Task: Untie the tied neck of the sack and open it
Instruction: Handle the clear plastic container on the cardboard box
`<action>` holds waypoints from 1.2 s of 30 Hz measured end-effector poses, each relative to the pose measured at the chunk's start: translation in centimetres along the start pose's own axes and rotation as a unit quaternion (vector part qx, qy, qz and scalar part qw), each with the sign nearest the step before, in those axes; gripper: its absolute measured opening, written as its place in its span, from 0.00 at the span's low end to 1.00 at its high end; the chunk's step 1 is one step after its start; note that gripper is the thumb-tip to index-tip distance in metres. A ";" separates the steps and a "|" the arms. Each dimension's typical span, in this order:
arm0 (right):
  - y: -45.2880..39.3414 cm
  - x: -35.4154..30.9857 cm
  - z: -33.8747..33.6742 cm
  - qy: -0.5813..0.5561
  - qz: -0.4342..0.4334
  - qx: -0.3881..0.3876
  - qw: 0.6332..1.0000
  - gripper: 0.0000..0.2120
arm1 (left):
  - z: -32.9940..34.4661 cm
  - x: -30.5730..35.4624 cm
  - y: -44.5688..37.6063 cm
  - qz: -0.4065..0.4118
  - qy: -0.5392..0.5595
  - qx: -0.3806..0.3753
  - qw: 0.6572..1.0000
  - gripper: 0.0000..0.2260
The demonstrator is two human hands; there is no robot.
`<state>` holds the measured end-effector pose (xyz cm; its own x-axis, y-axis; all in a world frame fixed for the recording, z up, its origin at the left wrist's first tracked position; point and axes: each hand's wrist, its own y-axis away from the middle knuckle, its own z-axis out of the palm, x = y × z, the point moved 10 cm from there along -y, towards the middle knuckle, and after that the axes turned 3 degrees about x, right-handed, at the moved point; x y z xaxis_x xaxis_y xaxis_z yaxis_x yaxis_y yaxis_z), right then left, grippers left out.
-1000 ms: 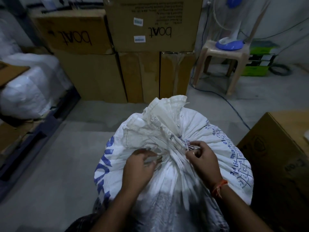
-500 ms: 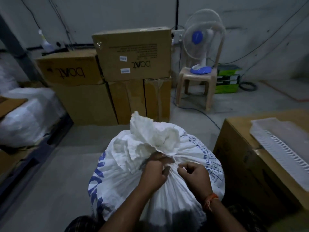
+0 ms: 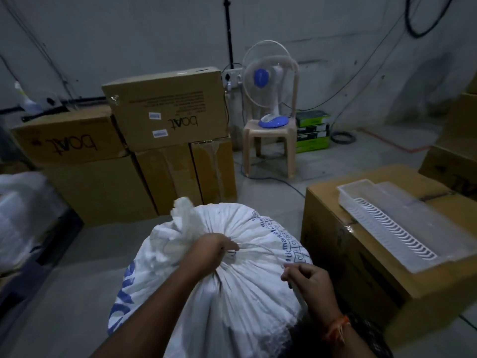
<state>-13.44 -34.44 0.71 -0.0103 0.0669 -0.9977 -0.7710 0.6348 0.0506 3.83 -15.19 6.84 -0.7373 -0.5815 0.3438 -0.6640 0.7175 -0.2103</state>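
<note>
A full white woven sack [image 3: 240, 293] with blue print stands on the floor right below me. Its gathered neck [image 3: 187, 223] bunches up at the top left of the sack. My left hand [image 3: 209, 250] is closed around the neck just under the bunch. A thin white tie string [image 3: 260, 250] runs taut from the neck rightwards across the sack. My right hand [image 3: 308, 279], with an orange thread on the wrist, pinches that string's end out to the right of the neck.
Stacked cardboard boxes [image 3: 165, 117] stand behind the sack. A closer carton [image 3: 361, 254] on the right carries a clear plastic tray [image 3: 392, 223]. A table fan [image 3: 268, 81] sits on a plastic chair [image 3: 268, 143]. White wrapped bundles [image 3: 23, 210] lie at left. A cable crosses the floor.
My right hand has moved away from the neck to the right, drawing the string out taut. My left hand stays clamped on the neck. The view has tilted upward.
</note>
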 end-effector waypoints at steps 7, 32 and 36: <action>-1.2 0.7 -2.4 -0.002 0.012 0.043 0.999 0.02 | 0.9 7.2 -0.7 0.081 0.082 -0.183 0.976 0.17; -10.1 -16.8 -24.3 0.401 -0.088 0.223 0.884 0.05 | 4.0 28.9 -20.6 0.113 0.063 0.130 0.983 0.06; -14.0 -13.2 -26.2 0.494 -0.036 0.189 0.848 0.05 | 9.3 31.0 -23.3 0.109 -0.026 0.041 0.993 0.11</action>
<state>-19.19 -64.40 12.01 -0.6445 -0.5406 -0.5407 -0.5345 0.8242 -0.1870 -4.72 -53.54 13.95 -0.8683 -0.4368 0.2350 -0.4948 0.7959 -0.3489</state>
